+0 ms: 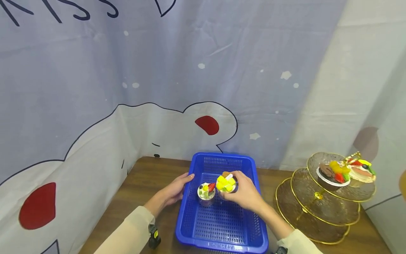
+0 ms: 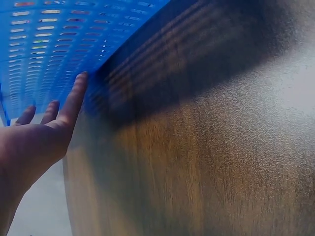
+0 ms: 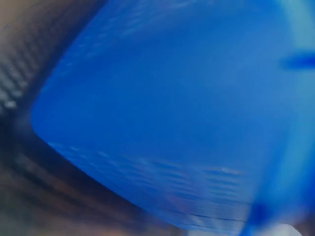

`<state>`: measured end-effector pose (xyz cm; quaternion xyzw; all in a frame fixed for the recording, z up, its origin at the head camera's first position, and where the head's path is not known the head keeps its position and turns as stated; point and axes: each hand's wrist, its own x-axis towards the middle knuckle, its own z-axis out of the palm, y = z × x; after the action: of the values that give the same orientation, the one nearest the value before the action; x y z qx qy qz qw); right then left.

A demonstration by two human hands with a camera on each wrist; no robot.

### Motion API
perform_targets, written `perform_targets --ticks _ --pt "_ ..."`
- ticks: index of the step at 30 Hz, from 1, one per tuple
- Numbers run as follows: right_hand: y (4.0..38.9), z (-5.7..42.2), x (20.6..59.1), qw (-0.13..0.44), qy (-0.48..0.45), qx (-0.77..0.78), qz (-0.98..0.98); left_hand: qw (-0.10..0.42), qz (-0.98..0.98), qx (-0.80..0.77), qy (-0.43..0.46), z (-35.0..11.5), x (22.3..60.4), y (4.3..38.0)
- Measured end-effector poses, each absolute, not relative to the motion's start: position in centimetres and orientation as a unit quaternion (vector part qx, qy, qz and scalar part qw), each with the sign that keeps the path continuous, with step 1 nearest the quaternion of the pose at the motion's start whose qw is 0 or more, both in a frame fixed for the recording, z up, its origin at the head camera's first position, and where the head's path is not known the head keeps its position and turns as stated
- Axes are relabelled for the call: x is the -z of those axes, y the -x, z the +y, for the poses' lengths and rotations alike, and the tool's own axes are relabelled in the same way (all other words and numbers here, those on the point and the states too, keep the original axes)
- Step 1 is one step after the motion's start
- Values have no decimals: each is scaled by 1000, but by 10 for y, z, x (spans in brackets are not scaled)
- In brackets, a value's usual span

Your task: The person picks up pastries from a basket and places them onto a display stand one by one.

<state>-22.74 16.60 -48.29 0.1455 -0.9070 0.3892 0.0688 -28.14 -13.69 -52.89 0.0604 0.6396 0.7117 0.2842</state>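
Note:
My right hand (image 1: pixel 244 192) grips a small dessert cup topped with yellow fruit cubes (image 1: pixel 226 183), fingers and thumb around its sides, inside the blue plastic basket (image 1: pixel 222 244). To the left of it in the basket is a second dessert cup with a strawberry and cream (image 1: pixel 206 192). My left hand (image 1: pixel 173 189) is at the basket's left side with its fingers extended. In the left wrist view, that hand (image 2: pixel 42 135) lies along the slotted outer wall (image 2: pixel 54 54). Blurred blue plastic fills most of the right wrist view, and the right hand cannot be made out there.
A three-tier glass stand with gold rims (image 1: pixel 317 215) stands on the right. Its top plate holds a chocolate fruit cup (image 1: pixel 333 176) and a fruit-topped pastry (image 1: pixel 361 171). The wooden table (image 1: pixel 149 173) meets a printed curtain (image 1: pixel 165 130) behind the basket.

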Motion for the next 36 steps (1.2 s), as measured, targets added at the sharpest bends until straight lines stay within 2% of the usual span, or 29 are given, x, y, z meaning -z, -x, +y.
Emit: perform_targets --ticks 8,15,22,36 --pt "202 192 436 131 -167 -397 -893 286 644 -707 -62 -135 526 281" --pt "175 218 415 196 -143 -365 -899 285 649 -702 -63 -135 526 281" --pt "150 247 413 236 -94 -346 -903 286 651 -701 -61 -137 526 280" --pt "109 292 435 285 12 -336 -898 289 646 -704 -58 -137 528 281"
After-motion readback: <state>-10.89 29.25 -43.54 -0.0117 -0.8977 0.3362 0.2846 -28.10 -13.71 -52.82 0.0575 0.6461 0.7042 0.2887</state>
